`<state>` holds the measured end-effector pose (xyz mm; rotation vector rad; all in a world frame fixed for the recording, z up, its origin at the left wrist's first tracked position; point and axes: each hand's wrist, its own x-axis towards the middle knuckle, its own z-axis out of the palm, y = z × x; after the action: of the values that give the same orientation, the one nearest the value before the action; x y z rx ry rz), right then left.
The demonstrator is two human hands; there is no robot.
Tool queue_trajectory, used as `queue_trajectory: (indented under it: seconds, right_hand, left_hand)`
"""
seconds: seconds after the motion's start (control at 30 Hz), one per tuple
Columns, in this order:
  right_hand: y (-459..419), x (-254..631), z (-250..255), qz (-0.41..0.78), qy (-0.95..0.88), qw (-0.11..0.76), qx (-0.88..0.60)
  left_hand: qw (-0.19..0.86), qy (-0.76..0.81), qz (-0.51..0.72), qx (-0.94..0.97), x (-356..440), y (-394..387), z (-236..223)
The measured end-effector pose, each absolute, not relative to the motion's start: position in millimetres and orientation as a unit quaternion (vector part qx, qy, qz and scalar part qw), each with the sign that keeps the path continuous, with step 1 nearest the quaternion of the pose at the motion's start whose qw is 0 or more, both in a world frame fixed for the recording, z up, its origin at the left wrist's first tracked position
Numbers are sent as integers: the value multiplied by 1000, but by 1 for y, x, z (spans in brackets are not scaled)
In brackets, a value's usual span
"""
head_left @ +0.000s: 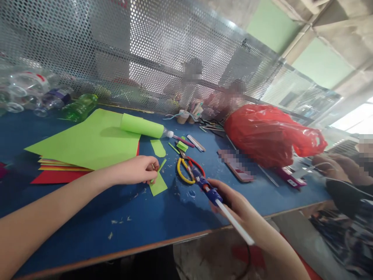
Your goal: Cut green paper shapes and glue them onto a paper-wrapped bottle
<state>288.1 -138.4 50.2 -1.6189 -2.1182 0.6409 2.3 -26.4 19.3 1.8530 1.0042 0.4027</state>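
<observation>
My left hand (145, 169) is closed in a pinch on a thin green paper strip (162, 165), just above a green paper piece (159, 187) on the table. In my right hand (230, 196) is a blue glue gun (206, 187), with a long white glue stick (236, 223) sticking out of its back end towards me. Its front end points at the scissors (186, 171), which lie with one yellow and one red handle. Another green paper piece with a rounded end (157, 148) and a small folded green piece (182, 146) lie beyond my left hand.
A bottle wrapped in green paper (142, 125) rests on a stack of coloured sheets (87, 144). Plastic bottles (80, 107) stand at the left back. A red plastic bag (259, 130) and a phone (236, 166) are to the right. Another person's hands (335, 167) work at the far right.
</observation>
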Motion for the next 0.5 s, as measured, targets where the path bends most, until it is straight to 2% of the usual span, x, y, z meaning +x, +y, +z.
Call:
queue_trajectory:
  seconds: [0.1,0.23,0.5]
  right_hand:
    - [-153,269,47,267,-739,214,-581]
    - [-155,247,47,277,-721,242,-588]
    - [-149,212,75,315,-696,133,-632]
  left_hand:
    - [508,416,171,735,3,-25,16]
    - [491,423,161,744,4,-24,14]
    - [409,427,126,796,5,-23,14]
